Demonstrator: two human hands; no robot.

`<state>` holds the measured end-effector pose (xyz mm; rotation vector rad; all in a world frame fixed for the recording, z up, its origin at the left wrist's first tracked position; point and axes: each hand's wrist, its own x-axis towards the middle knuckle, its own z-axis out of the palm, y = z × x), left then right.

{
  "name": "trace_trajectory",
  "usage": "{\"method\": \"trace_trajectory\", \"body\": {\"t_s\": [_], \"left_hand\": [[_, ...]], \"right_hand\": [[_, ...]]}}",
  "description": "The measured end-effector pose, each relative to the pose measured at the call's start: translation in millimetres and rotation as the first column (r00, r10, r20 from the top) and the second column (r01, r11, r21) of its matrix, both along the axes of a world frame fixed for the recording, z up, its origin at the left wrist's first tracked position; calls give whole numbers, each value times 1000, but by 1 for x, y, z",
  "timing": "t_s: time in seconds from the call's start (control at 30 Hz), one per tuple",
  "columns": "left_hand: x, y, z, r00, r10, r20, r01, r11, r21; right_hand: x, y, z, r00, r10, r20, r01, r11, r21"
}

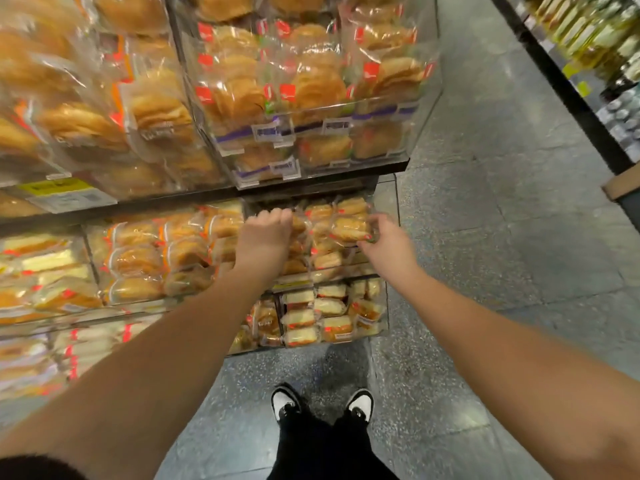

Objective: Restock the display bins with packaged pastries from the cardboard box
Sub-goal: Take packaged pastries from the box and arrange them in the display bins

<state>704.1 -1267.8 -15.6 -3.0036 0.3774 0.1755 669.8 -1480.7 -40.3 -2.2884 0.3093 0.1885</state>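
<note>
Both my arms reach into the middle clear display bin at the corner of the rack. My right hand pinches a packaged pastry in clear wrap at the bin's right side. My left hand reaches palm down into the same bin, fingers curled over the stacked packs; what they hold is hidden. The bin holds several golden packaged pastries. No cardboard box of stock shows near me.
Upper bins of larger bread packs overhang the middle bin. A lower bin holds sandwich-like packs. More bins run left. My feet stand on the grey aisle floor. A shelf of bottles lines the far right, with a cardboard edge below.
</note>
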Motion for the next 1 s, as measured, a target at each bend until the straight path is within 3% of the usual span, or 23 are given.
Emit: {"method": "trace_trajectory", "body": {"t_s": [0.23, 0.37, 0.63, 0.77, 0.9, 1.0], "left_hand": [[20, 11, -57, 987, -51, 152, 42, 997, 64], [29, 7, -72, 989, -53, 141, 43, 996, 74], [42, 1, -87, 995, -13, 101, -8, 980, 198], [46, -3, -90, 992, 41, 120, -59, 988, 146], [34, -3, -94, 990, 1, 141, -28, 982, 188], [26, -3, -89, 978, -8, 207, -19, 992, 127]], "right_hand": [[38, 11, -48, 997, -2, 73, -1, 999, 50], [57, 8, -62, 996, 4, 94, -5, 1000, 9], [65, 10, -76, 994, -10, 110, 0, 996, 90], [74, 20, -84, 993, -6, 115, -7, 993, 117], [80, 24, -89, 996, -18, 85, 4, 988, 153], [82, 27, -91, 998, -2, 64, -8, 987, 158]]}}
